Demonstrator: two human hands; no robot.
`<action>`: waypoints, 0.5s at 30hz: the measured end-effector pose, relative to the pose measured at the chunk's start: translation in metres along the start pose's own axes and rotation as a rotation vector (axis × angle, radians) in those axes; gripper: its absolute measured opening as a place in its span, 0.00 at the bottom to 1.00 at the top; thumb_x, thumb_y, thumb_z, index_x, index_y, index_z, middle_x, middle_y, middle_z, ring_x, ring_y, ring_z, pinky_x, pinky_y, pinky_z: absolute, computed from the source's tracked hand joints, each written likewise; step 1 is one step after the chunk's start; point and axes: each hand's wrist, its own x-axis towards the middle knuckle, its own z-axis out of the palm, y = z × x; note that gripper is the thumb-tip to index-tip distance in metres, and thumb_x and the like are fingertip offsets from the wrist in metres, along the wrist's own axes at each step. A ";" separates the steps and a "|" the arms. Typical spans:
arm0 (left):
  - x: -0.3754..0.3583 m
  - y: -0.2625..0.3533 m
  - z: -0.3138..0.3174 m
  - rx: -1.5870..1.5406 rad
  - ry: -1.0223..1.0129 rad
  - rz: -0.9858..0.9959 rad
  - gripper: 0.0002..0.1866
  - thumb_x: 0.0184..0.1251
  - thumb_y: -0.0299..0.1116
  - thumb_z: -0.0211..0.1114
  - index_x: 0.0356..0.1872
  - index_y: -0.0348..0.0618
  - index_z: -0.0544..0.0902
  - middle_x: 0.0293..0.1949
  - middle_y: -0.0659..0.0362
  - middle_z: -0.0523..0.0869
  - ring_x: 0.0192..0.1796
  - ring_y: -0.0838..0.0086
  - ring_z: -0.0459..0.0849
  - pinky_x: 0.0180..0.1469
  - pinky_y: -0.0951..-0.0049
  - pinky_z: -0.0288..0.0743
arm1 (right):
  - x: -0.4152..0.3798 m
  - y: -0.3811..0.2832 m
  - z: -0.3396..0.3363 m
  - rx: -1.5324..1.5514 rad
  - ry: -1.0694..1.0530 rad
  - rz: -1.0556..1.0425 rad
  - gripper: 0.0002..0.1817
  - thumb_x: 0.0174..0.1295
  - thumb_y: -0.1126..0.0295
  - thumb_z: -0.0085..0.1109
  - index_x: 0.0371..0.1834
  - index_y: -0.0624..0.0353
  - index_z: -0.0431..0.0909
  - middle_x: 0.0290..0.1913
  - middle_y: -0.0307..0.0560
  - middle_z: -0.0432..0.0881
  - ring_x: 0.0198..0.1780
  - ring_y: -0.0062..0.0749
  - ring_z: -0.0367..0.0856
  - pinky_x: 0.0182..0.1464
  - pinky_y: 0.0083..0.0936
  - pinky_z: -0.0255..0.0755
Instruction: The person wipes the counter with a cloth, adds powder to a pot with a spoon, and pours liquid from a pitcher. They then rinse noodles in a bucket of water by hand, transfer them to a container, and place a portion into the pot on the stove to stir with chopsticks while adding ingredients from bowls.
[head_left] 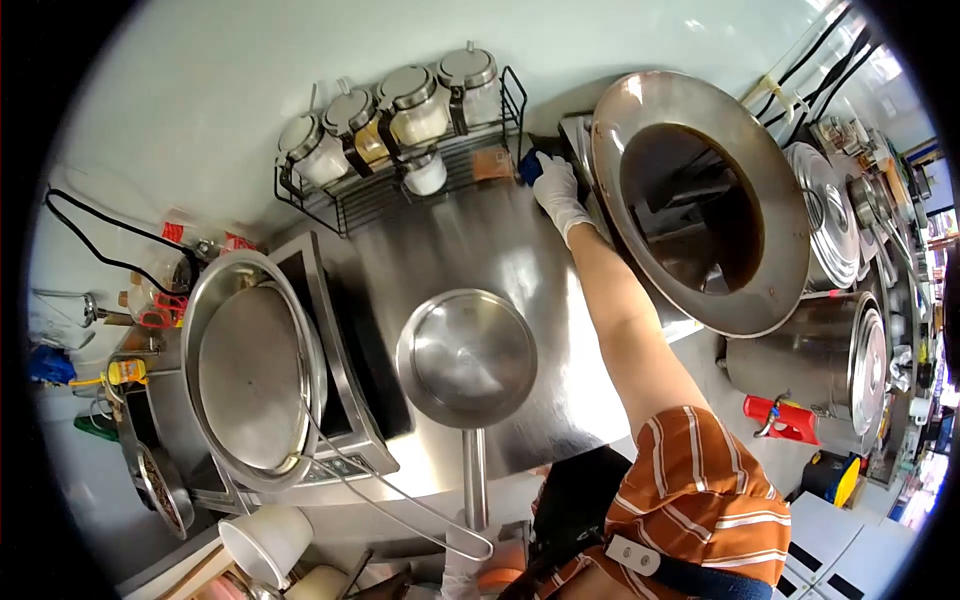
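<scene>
My right hand (560, 190), in a white glove, reaches to the back of the steel counter (455, 250). Its fingers are closed on a dark blue cloth-like item (530, 168), mostly covered by the hand, beside the rack. At the bottom edge, a white-gloved shape that looks like my left hand (461, 578) is partly cut off, and its fingers cannot be made out. Above it, a steel saucepan (467, 358) with nothing in it sits on the counter, its handle pointing towards me.
A wire rack (345, 215) holds several lidded seasoning jars (415, 115). At right is a large wok (612, 215) with dark liquid. At left, a steel basin (195, 335) with a round mesh strainer (250, 375) sits by a cooktop (330, 340); its long wire handle overhangs the counter's front.
</scene>
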 end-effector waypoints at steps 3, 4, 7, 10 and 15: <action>0.000 -0.006 -0.001 -0.018 -0.023 -0.001 0.16 0.53 0.30 0.67 0.40 0.34 0.72 0.21 0.60 0.77 0.21 0.77 0.76 0.23 0.77 0.70 | -0.038 -0.003 -0.016 -0.068 0.022 0.001 0.15 0.56 0.68 0.53 0.47 0.58 0.74 0.47 0.60 0.75 0.49 0.56 0.74 0.50 0.44 0.69; 0.000 -0.009 -0.002 -0.030 -0.032 0.009 0.16 0.54 0.30 0.67 0.40 0.35 0.72 0.22 0.61 0.77 0.22 0.77 0.76 0.23 0.78 0.70 | -0.056 -0.001 -0.019 -0.098 0.049 -0.034 0.16 0.56 0.69 0.53 0.49 0.57 0.72 0.47 0.60 0.75 0.49 0.58 0.73 0.51 0.45 0.68; -0.002 -0.003 0.000 -0.066 0.013 0.039 0.11 0.52 0.29 0.66 0.33 0.38 0.74 0.16 0.62 0.75 0.17 0.80 0.73 0.16 0.78 0.65 | -0.108 0.004 -0.037 -0.067 0.065 0.013 0.18 0.54 0.71 0.53 0.51 0.57 0.72 0.46 0.62 0.74 0.50 0.59 0.71 0.52 0.46 0.67; 0.014 -0.035 -0.011 -0.035 -0.061 0.002 0.16 0.55 0.30 0.67 0.42 0.39 0.74 0.22 0.62 0.77 0.23 0.78 0.76 0.25 0.77 0.71 | -0.167 0.014 -0.054 -0.013 0.162 -0.023 0.21 0.54 0.72 0.51 0.54 0.61 0.72 0.50 0.63 0.73 0.51 0.59 0.71 0.55 0.45 0.66; -0.002 0.003 -0.006 0.055 0.022 0.055 0.10 0.55 0.29 0.65 0.37 0.38 0.77 0.18 0.60 0.78 0.16 0.78 0.76 0.16 0.78 0.68 | -0.256 0.018 -0.097 -0.052 0.070 0.050 0.27 0.51 0.75 0.53 0.59 0.65 0.69 0.55 0.64 0.71 0.56 0.57 0.68 0.58 0.44 0.65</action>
